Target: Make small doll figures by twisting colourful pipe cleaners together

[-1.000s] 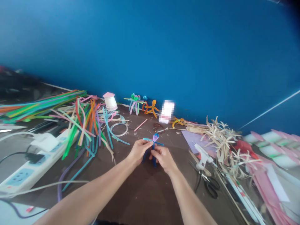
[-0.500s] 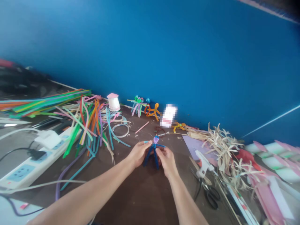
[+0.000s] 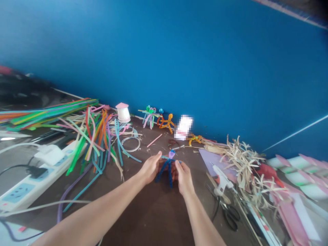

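Observation:
Between my hands is a small blue pipe cleaner figure (image 3: pixel 169 167) with a purple and blue head, two arms out sideways and two legs hanging down. My left hand (image 3: pixel 151 167) pinches the end of its left arm between thumb and fingers. On the other side, my right hand (image 3: pixel 184 174) is closed on the other arm's end, its fingers partly behind the figure. Beyond them, an orange pipe cleaner figure (image 3: pixel 169 122) and a green and purple one (image 3: pixel 150 114) stand by the wall.
Loose pipe cleaners (image 3: pixel 99 136) and a power strip (image 3: pixel 38 177) lie at left, near a white cup (image 3: pixel 123 113) and a ring of wire (image 3: pixel 131 145). At right are a glue gun (image 3: pixel 221 179), scissors (image 3: pixel 230 215) and dried fibre strips (image 3: pixel 243 155). A blue wall (image 3: pixel 164 61) rises behind.
My right thumb has shifted from beside the figure's body out to its arm. The figure's arms are now held at both ends, and the whole view has tilted slightly.

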Motion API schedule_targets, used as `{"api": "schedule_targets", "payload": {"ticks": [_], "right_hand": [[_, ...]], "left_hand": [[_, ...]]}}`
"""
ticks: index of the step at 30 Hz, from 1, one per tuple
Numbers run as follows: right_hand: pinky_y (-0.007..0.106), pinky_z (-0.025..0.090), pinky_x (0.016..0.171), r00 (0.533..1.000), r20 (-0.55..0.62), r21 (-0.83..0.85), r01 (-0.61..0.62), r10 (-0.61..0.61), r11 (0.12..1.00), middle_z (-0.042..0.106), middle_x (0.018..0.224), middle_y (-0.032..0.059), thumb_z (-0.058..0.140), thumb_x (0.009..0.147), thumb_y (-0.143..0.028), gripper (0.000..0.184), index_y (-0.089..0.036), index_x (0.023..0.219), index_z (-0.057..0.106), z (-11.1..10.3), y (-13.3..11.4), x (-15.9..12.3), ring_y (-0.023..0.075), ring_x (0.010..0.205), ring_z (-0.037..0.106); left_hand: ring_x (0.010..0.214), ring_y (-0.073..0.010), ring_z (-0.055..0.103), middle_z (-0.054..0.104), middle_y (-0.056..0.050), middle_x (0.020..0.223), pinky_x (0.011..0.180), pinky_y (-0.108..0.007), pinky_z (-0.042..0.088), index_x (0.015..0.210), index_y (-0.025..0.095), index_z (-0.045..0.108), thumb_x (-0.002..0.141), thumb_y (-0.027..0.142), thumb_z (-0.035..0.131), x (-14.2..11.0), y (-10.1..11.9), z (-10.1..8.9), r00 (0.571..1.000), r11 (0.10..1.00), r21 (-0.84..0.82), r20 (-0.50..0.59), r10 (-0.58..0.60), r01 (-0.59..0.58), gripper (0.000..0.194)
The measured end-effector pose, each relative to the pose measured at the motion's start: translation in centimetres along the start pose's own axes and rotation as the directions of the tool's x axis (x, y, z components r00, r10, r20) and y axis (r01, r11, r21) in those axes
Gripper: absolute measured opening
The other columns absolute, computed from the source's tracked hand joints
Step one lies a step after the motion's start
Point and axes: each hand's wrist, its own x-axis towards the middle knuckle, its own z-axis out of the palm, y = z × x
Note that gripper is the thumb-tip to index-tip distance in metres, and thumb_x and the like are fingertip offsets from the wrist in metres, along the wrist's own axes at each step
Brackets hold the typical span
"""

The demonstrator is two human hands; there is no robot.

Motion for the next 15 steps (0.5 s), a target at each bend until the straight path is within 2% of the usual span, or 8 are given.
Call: {"api": "schedule_targets", "payload": {"ticks": [5, 8, 15], "right_hand": [[0.021, 0.031, 0.033, 1.000, -0.014, 0.075, -0.024, 0.025, 0.997, 0.054, 0.045, -0.0029, 0.055, 0.071, -0.054, 0.037, -0.018, 0.066, 0.058, 0.10, 0.02, -0.03, 0.0093, 0.034, 0.041], [0.020, 0.032, 0.033, 1.000, -0.003, 0.086, -0.008, 0.008, 0.996, 0.055, 0.046, -0.0024, 0.056, 0.072, -0.052, 0.036, -0.017, 0.067, 0.060, 0.14, -0.01, -0.11, 0.0091, 0.035, 0.041], [0.020, 0.031, 0.033, 1.000, 0.025, 0.118, -0.004, 0.001, 0.993, 0.055, 0.047, -0.0019, 0.056, 0.073, -0.050, 0.034, -0.017, 0.069, 0.062, 0.17, -0.09, -0.14, 0.0090, 0.034, 0.041]], "left_hand": [[0.083, -0.0253, 0.063, 0.070, -0.009, 0.077, 0.074, -0.033, 0.047, 0.079, 0.012, 0.064, 0.075, 0.041, 0.055, 0.13, -0.30, -0.29, 0.999, 1.000, 0.023, -0.045, 0.015, -0.014, 0.031], [0.083, -0.0254, 0.063, 0.070, -0.009, 0.076, 0.073, -0.034, 0.047, 0.082, 0.012, 0.064, 0.073, 0.042, 0.057, 0.16, -0.34, -0.30, 0.996, 0.999, 0.039, -0.088, 0.010, -0.006, 0.032], [0.080, -0.0248, 0.064, 0.070, -0.010, 0.075, 0.070, -0.032, 0.048, 0.082, 0.012, 0.064, 0.073, 0.044, 0.056, 0.10, -0.29, -0.15, 0.994, 1.000, 0.026, -0.106, -0.009, 0.012, 0.034]]}}
